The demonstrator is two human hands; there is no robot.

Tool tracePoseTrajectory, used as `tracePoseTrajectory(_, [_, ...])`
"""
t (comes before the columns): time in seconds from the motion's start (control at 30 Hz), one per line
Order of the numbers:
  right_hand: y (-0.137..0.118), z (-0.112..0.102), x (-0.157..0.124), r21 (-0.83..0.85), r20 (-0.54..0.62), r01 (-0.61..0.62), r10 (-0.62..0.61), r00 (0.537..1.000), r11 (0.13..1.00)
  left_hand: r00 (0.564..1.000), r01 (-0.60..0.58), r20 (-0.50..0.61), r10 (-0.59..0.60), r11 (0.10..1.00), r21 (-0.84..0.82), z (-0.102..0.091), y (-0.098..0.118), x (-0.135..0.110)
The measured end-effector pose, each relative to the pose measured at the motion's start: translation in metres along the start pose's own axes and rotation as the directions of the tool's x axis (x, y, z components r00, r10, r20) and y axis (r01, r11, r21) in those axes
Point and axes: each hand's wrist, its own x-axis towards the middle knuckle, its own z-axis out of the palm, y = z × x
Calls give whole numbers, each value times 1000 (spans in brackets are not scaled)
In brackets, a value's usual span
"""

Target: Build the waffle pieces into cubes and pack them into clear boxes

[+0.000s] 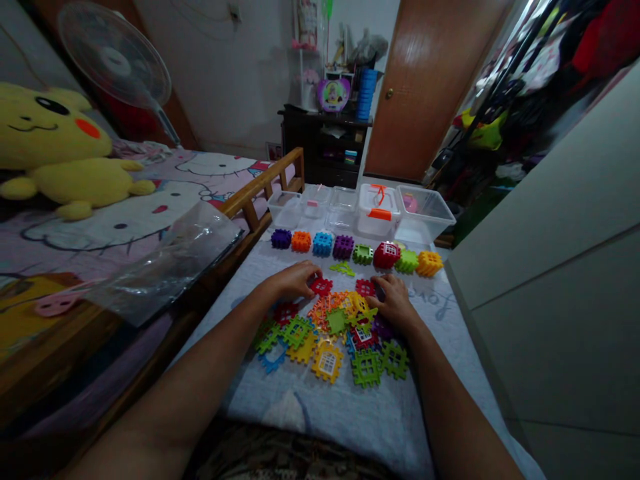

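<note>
My left hand (297,280) grips the edge of a red building block (321,287), a flat toothed square, between thumb and fingers. On the other side, my right hand (394,299) has its thumb and fingers at the edge of a second red block (365,287). Between and below the hands lies a loose heap of flat interlocking blocks: an orange block (320,311), a yellow window block (327,361), a green block (367,368), a blue block (273,359) and several others. A small light-green piece (343,268) lies beyond them.
Stacked blocks stand in a row by colour, from a dark purple stack (281,239) to a yellow stack (429,264). Behind are clear plastic boxes (425,207) and a lidded box (379,207). A wooden bed rail (265,190) borders the left, a pale cabinet (555,267) the right.
</note>
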Motion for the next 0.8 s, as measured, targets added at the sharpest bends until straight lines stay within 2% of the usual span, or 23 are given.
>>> tracePoseTrajectory(0.23, [3, -3, 0, 56, -17, 31, -30, 999, 998, 991, -23, -129, 19, 999, -28, 6, -5, 4])
tracePoseTrajectory(0.3, [2, -6, 0, 119, -40, 25, -20, 999, 993, 978, -4, -210, -6, 999, -48, 4, 1, 8])
tracePoseTrajectory(0.4, [0, -13, 0, 231, -114, 9, 17, 993, 973, 952, 20, -304, -37, 998, -58, 1, 23, 16])
tracePoseTrajectory(0.53, [0, -20, 0, 341, -227, 6, 76, 971, 940, 959, -17, -284, 9, 1000, -26, 5, 62, 33])
tracePoseTrajectory(0.63, [1, -22, -1, 378, -274, 1, 111, 955, 926, 964, -42, -261, 38, 999, -9, 14, 82, 47])
tracePoseTrajectory(0.7, [2, -22, -1, 380, -280, -3, 118, 953, 925, 969, -63, -241, 55, 998, -25, 21, 87, 53])
tracePoseTrajectory(0.8, [2, -21, -1, 371, -249, -1, 100, 963, 929, 968, -111, -237, 85, 989, -99, 26, 83, 53])
